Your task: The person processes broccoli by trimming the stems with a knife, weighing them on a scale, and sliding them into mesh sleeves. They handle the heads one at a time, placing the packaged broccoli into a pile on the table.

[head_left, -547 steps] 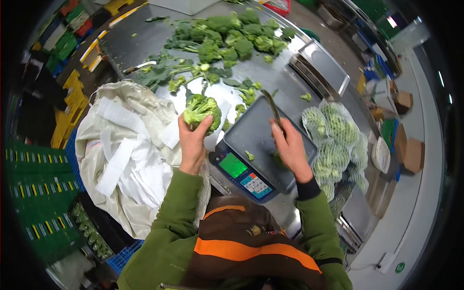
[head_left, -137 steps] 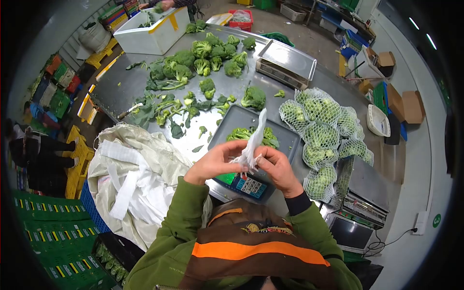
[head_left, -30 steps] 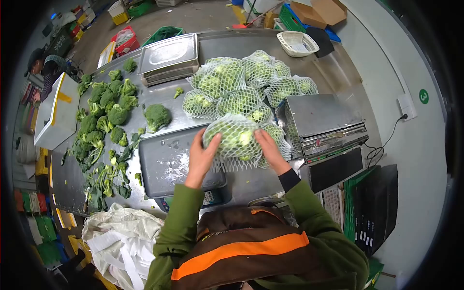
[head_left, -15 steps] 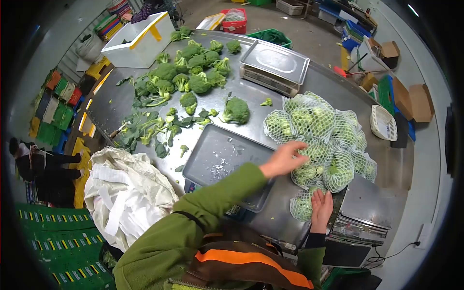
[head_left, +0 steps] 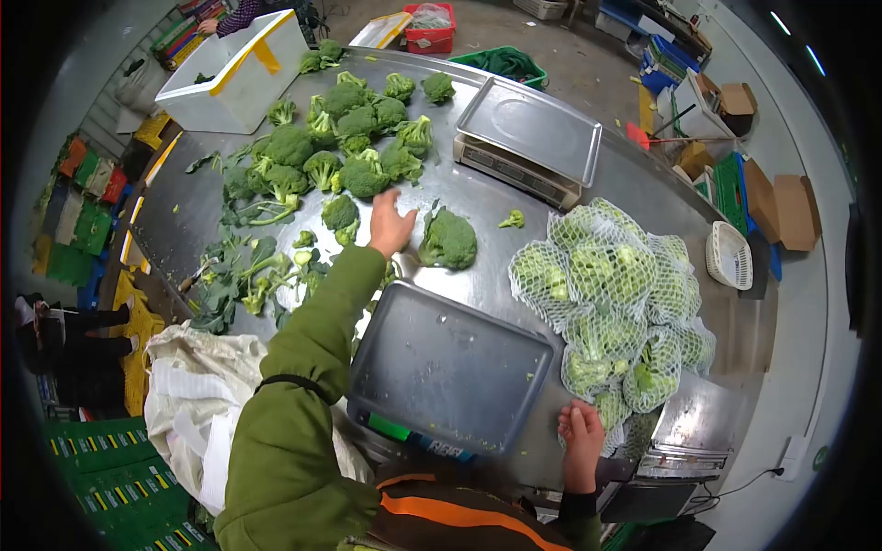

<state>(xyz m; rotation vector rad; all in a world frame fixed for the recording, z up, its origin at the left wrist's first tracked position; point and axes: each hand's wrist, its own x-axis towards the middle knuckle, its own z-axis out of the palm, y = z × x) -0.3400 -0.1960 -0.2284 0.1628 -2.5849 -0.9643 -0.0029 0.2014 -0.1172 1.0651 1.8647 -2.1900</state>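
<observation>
My left hand [head_left: 390, 225] reaches over the steel table with its fingers apart and nothing in it. It is between the pile of green broccoli [head_left: 365, 174] and a single large broccoli head [head_left: 448, 239] to its right. My right hand [head_left: 580, 433] is closed, its fingers curled, beside the lowest netted broccoli; no object shows in it. White mesh nets wrap a heap of broccoli [head_left: 611, 274] on the right. Between my arms sits a grey tray [head_left: 450, 367] on a scale, with only small wet bits and crumbs on it.
A second scale [head_left: 528, 129] with a steel plate stands at the back. Cut leaves and stems [head_left: 234, 275] lie at left. A white bin [head_left: 243, 78] stands far left, a white sack [head_left: 197, 367] nearer. Another person's hand [head_left: 208, 27] shows behind the bin.
My left hand has moved left from the netted broccoli to the loose broccoli. My right hand has shifted slightly left and down, and its fingers have curled. The view has shifted slightly.
</observation>
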